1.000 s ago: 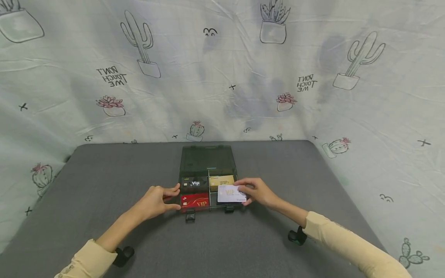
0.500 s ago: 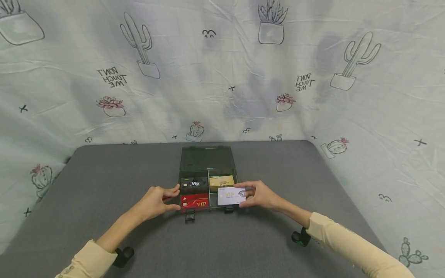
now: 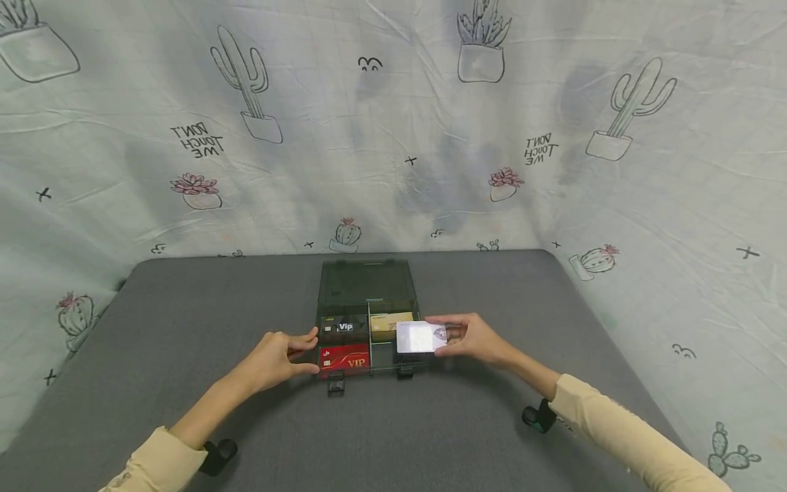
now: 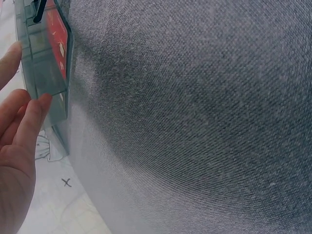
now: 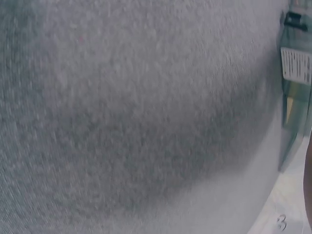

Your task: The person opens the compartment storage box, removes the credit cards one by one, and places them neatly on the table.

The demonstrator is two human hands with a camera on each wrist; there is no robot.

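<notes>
An open dark translucent plastic box (image 3: 369, 281) stands on the table, its lid laid back. A divider splits it into compartments. A black VIP card (image 3: 344, 328) lies back left, a red VIP card (image 3: 346, 358) front left and a gold card (image 3: 384, 322) back right. My left hand (image 3: 277, 357) touches the box's left side with thumb and fairly straight fingers. My right hand (image 3: 482, 338) pinches a white card (image 3: 421, 337) by its right edge, above the front right compartment; glare covers much of its print. In the right wrist view only a sliver of the hand shows.
The grey cloth-covered table (image 3: 393, 437) extends all around the box. Two black latches (image 3: 336, 385) are at the box's front. A patterned curtain (image 3: 369, 137) hangs behind the table. A white patch with dark lines (image 5: 296, 66) shows at the box's side.
My right hand has shifted a little to the right with the white card, now also slightly farther back than half a second ago. The left hand and the box stay in place.
</notes>
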